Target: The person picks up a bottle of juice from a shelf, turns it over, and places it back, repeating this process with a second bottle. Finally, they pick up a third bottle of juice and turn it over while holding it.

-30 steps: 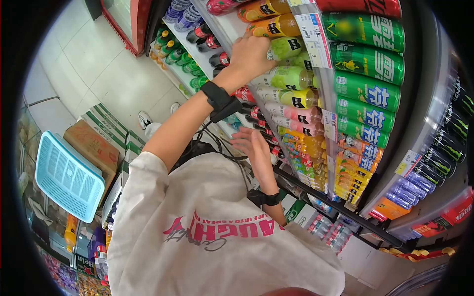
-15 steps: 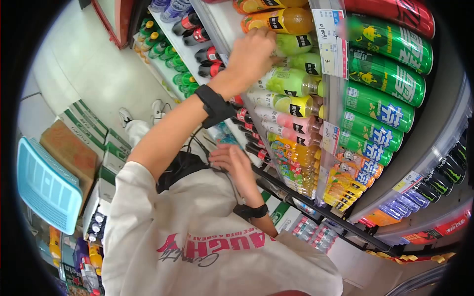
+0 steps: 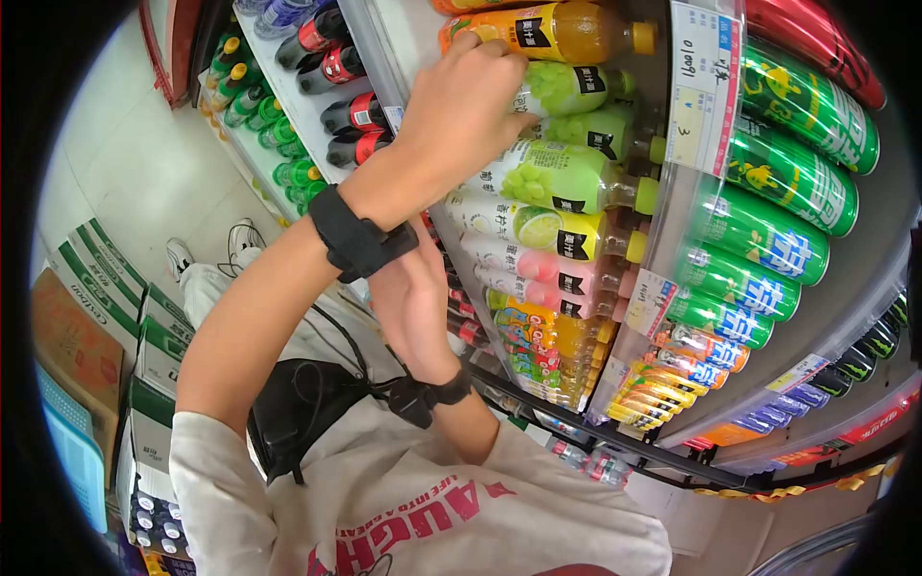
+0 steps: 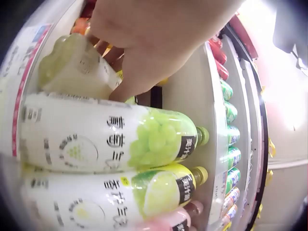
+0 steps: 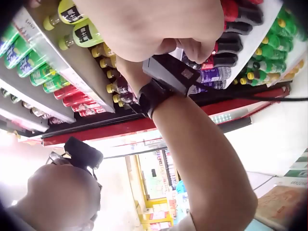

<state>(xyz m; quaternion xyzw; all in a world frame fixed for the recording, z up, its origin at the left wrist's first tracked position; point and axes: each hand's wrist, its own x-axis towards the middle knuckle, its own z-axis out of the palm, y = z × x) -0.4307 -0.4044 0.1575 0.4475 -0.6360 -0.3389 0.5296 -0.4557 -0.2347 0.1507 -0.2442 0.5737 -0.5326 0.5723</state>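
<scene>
Beside an orange-juice bottle (image 3: 552,36), the left hand (image 3: 461,110) grips a green grape-drink bottle (image 3: 576,88), fingers over its far side and thumb below. In the left wrist view, the left hand (image 4: 154,38) covers part of that bottle (image 4: 79,67), which lies at an angle to an upright-labelled grape bottle (image 4: 159,139) next to it. The right hand (image 3: 408,298) is beneath the left wrist, its fingertips hidden in the head view. In the right wrist view, the right hand (image 5: 163,24) has loosely bent fingers and no visible object in them.
Green cans (image 3: 768,240) stand right of the price rail (image 3: 699,91). Dark cola bottles (image 3: 331,72) fill the shelf to the left. A cable and black bag (image 3: 298,413) hang at the waist. Cartons (image 3: 82,336) and a blue basket (image 3: 72,451) are at lower left.
The shelf appears closer and the view has shifted. The left hand stays at the same green bottle. The right hand has moved up, beneath the left wrist.
</scene>
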